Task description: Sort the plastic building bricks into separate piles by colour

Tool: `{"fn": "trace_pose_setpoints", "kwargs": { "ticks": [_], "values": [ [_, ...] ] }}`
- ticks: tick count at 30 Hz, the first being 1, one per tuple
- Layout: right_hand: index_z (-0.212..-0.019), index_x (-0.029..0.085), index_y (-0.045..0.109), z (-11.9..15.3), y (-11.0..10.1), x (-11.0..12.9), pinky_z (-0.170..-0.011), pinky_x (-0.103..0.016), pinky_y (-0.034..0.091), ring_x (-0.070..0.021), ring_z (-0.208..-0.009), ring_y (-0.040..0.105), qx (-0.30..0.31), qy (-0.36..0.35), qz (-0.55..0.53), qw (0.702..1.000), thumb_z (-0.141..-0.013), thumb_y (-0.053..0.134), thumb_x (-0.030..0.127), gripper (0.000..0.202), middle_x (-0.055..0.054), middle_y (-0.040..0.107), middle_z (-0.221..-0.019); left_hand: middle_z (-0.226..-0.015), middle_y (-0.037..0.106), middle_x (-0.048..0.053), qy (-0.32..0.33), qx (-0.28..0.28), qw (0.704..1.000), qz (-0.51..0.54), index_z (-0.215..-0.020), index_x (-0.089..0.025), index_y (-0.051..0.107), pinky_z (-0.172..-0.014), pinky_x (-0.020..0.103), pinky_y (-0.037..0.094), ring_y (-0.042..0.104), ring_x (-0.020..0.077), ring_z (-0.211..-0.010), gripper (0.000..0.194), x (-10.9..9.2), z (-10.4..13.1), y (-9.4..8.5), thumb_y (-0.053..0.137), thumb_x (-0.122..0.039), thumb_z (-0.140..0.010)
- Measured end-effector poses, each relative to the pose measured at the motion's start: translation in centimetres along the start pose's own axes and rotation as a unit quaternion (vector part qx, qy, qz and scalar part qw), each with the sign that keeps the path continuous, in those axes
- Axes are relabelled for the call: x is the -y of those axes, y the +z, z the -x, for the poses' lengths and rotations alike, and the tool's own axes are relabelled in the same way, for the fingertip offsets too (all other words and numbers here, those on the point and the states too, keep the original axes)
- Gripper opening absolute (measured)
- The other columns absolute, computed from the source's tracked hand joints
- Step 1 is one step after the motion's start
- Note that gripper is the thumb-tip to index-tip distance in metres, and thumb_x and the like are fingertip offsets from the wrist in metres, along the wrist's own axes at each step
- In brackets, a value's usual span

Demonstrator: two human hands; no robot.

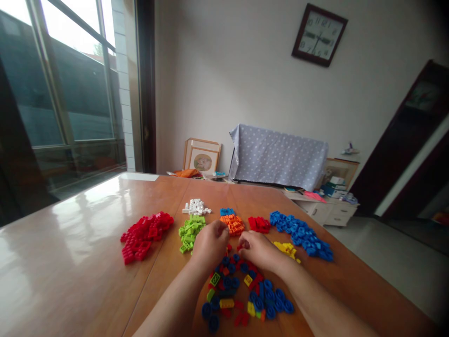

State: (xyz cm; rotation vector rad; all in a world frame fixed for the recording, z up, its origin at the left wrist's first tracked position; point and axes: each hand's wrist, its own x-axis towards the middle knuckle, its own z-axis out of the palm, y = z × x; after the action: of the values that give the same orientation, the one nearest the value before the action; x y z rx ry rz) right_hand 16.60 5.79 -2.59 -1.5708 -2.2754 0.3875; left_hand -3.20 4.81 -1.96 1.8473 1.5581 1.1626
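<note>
1. Nearest: bare forearms [175,295] reaching over the wooden worktop [87,262]; mixed pile of bricks [227,282] between them, mostly blue and red.
2. Left hand [211,238]: fingers curled, beside the lime heap [191,230], near the orange heap [233,224]. Cannot tell whether it pinches anything.
3. Right hand [257,248]: fingers bent, at the pile's far edge, near the yellow heap [286,249]. Contents, if any, cannot be made out.
4. Farther out, single-colour heaps: white heap [196,207], small red heap [258,224], large blue heap [303,234].
</note>
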Motion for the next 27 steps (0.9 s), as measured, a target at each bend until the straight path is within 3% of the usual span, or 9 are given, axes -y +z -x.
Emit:
{"fn": "trace_pose_setpoints", "kwargs": {
  "ticks": [6,10,15,19,27],
  "values": [
    [-0.081,0.020,0.065,-0.3,0.8,0.0,-0.062,-0.023,0.035,-0.0146,-0.074,0.058,-0.014,0.003,0.005,1.000,-0.070,0.063,0.017,0.011,-0.001,0.064,-0.083,-0.075,0.067,0.001,0.012,-0.001,1.000,-0.004,-0.083,-0.020,0.068,-0.060,0.022,0.030,0.057,0.0136,-0.071,0.018,0.0,-0.1,0.1,0.053,-0.028,-0.088],
    [-0.075,0.019,0.065,-0.6,-0.4,-1.0,-0.063,-0.023,0.037,-0.0142,-0.072,0.057,-0.044,-0.011,-0.009,0.999,-0.071,0.061,0.015,0.007,-0.001,0.065,-0.077,-0.072,0.065,0.001,0.009,0.002,1.000,-0.005,-0.082,-0.019,0.068,-0.059,0.023,0.029,0.055,0.0132,-0.068,0.020,-0.1,0.0,-0.1,0.052,-0.029,-0.089],
    [-0.075,0.019,0.065,-2.0,-3.4,-5.4,-0.059,-0.022,0.038,-0.0136,-0.066,0.058,-0.119,0.048,-0.061,0.990,-0.075,0.058,0.019,0.008,0.000,0.067,-0.071,-0.072,0.064,0.001,0.007,0.004,1.000,-0.006,-0.083,-0.019,0.068,-0.059,0.023,0.029,0.054,0.0132,-0.068,0.020,-0.2,0.0,-0.3,0.052,-0.031,-0.089],
    [-0.078,0.018,0.068,-2.7,-4.7,-9.3,-0.057,-0.021,0.037,-0.0139,-0.066,0.059,-0.134,0.100,-0.029,0.986,-0.070,0.059,0.014,0.012,0.000,0.067,-0.071,-0.072,0.064,0.001,0.014,0.004,1.000,-0.007,-0.082,-0.020,0.067,-0.059,0.023,0.029,0.055,0.0131,-0.068,0.021,-0.1,0.0,-0.2,0.052,-0.031,-0.090],
    [-0.076,0.019,0.067,-2.7,-4.3,-11.5,-0.058,-0.022,0.035,-0.0133,-0.065,0.058,-0.141,0.114,0.003,0.983,-0.069,0.058,0.009,0.015,0.001,0.066,-0.069,-0.074,0.065,0.001,0.019,0.004,1.000,-0.006,-0.083,-0.020,0.067,-0.059,0.023,0.028,0.055,0.0129,-0.068,0.020,0.0,-0.1,0.0,0.052,-0.031,-0.090]
  ]
}}
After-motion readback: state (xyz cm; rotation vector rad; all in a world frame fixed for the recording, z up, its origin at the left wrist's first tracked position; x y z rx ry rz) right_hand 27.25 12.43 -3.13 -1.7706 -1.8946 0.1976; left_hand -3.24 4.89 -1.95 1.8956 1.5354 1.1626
